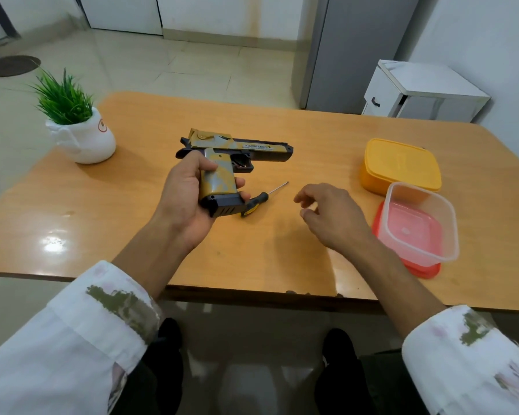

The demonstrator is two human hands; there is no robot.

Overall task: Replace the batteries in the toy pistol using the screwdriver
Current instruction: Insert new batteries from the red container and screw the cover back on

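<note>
**One pistol in the left hand, one screwdriver lying on the bench**

Counting what I've got: one toy pistol (pixel 261 148), one screwdriver (pixel 264 196), two hands and three tubs' worth of plastic at the right of the frame: one yellow lidded box (pixel 402 164), one clear box (pixel 451 229), and one red lid (pixel 423 271) under the clear box. One potted plant (pixel 81 127) stands at the upper left of the bench (pixel 132 235).

My left hand (pixel 186 202) comes up from the lower left, palm turned towards the camera. Its thumb lies on the left of the pistol's grip and its fingers curl round the right of it. The pistol sits just left of centre. I can't tell whether it is off the bench.

My right hand (pixel 330 217) hovers right of centre, between the screwdriver and the clear box. Its fingers are loosely bent and it has hold of nothing.

The pistol's long axis runs left to right across the frame, with the muzzle to the right. The grip hangs down towards me, and its dark base is lowest.

The screwdriver lies flat just right of that base. Its black and yellow handle is partly hidden behind the base, and its shaft slants to the upper right.
</note>
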